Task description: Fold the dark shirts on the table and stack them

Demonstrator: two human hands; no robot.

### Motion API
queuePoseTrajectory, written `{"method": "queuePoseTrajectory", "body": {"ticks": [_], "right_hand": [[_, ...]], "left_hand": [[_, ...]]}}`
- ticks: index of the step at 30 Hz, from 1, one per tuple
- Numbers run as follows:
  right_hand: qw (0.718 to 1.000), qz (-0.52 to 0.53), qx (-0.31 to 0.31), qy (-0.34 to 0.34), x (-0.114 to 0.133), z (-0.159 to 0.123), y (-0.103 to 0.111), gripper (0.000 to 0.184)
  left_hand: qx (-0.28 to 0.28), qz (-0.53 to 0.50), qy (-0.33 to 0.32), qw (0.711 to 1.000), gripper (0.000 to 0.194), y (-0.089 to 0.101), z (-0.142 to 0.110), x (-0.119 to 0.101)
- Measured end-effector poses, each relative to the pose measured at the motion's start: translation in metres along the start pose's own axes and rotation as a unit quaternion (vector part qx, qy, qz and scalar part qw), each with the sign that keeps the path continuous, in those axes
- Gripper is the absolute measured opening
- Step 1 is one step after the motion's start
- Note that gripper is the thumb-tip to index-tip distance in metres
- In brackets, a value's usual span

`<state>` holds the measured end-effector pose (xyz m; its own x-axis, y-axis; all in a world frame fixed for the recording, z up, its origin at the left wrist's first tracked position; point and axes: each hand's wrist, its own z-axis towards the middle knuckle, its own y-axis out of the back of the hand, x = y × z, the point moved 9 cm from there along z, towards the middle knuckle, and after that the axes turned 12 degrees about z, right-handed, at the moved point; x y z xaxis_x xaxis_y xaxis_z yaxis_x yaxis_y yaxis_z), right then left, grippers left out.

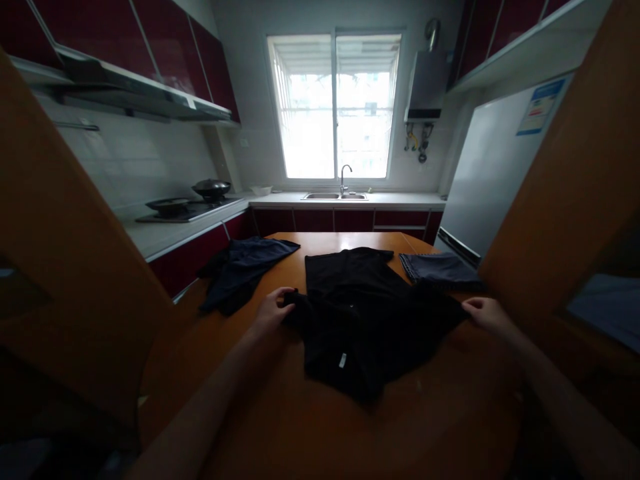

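One navy garment (245, 263), one folded cloth (440, 268) — both flank the black shirt (360, 313).

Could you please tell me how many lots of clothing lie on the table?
3: a black shirt in the middle, a loose dark heap at left, and a folded grey-blue piece at right; more may be hidden underneath.

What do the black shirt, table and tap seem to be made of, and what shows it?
Black shirt: probably matte fabric; it drapes in soft folds. Table: perhaps varnished wood or laminate; orange-brown, with a bright sheen farther back. Tap: likely smooth metal; slender, curved, greyish.
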<state>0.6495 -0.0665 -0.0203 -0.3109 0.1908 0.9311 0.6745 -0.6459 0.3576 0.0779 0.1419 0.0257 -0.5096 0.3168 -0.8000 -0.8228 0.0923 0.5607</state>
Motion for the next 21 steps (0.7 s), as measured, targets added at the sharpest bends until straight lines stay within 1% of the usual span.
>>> {"method": "queuePoseTrajectory", "body": {"ticks": [2,4,6,7,9,11,12,13,14,15,16,17,18,19,20,21], "right_hand": [[1.0,-0.006,-0.004,-0.025,-0.014,0.004,0.014,0.015],[0.999,-0.015,-0.003,-0.031,-0.022,0.003,0.017,0.015],[0.999,-0.024,0.002,-0.037,-0.027,0.0,0.012,0.016],[0.999,-0.028,0.005,-0.038,-0.029,-0.001,0.008,0.016],[0.999,-0.041,0.009,-0.034,-0.031,-0.001,0.003,0.015],[0.998,-0.059,0.01,-0.028,-0.03,0.0,0.001,0.016],[0.997,-0.069,0.008,-0.028,-0.029,-0.001,0.0,0.017],[0.996,-0.086,0.0,-0.022,-0.024,-0.004,0.0,0.016],[0.994,-0.111,-0.012,-0.003,-0.016,-0.009,-0.001,0.014],[0.989,-0.144,-0.025,0.033,-0.002,-0.018,-0.004,0.011],[0.98,-0.178,-0.035,0.084,0.016,-0.032,-0.011,0.011],[0.964,-0.213,-0.034,0.157,0.038,-0.051,-0.024,0.018],[0.951,-0.222,-0.006,0.214,0.058,-0.074,-0.042,0.022],[0.941,-0.206,0.053,0.265,0.075,-0.099,-0.065,0.023],[0.926,-0.177,0.137,0.303,0.089,-0.128,-0.091,0.024],[0.908,-0.153,0.213,0.326,0.1,-0.157,-0.115,0.024]], "left_hand": [[0.008,-0.009,0.006,1.0,0.055,0.001,0.001,-0.001],[0.015,-0.019,0.017,1.0,0.057,0.006,0.002,-0.001],[0.009,-0.02,0.014,1.0,0.057,0.02,0.003,-0.004],[0.001,-0.014,0.0,1.0,0.056,0.03,0.004,-0.008],[-0.013,0.012,-0.048,0.999,0.052,0.05,0.001,-0.019],[-0.018,0.052,-0.101,0.993,0.046,0.063,-0.004,-0.027],[-0.011,0.074,-0.116,0.99,0.045,0.065,-0.008,-0.027],[0.003,0.099,-0.122,0.988,0.044,0.065,-0.012,-0.023],[0.019,0.13,-0.121,0.984,0.045,0.062,-0.016,-0.017],[0.031,0.167,-0.117,0.979,0.047,0.058,-0.022,-0.01],[0.032,0.212,-0.113,0.97,0.05,0.054,-0.029,-0.004],[0.027,0.261,-0.116,0.958,0.054,0.051,-0.037,-0.001],[0.022,0.305,-0.128,0.943,0.059,0.046,-0.047,-0.001],[0.026,0.339,-0.152,0.928,0.064,0.038,-0.058,-0.005],[0.046,0.36,-0.186,0.913,0.07,0.027,-0.071,-0.012],[0.082,0.369,-0.225,0.898,0.074,0.012,-0.085,-0.021]]}}
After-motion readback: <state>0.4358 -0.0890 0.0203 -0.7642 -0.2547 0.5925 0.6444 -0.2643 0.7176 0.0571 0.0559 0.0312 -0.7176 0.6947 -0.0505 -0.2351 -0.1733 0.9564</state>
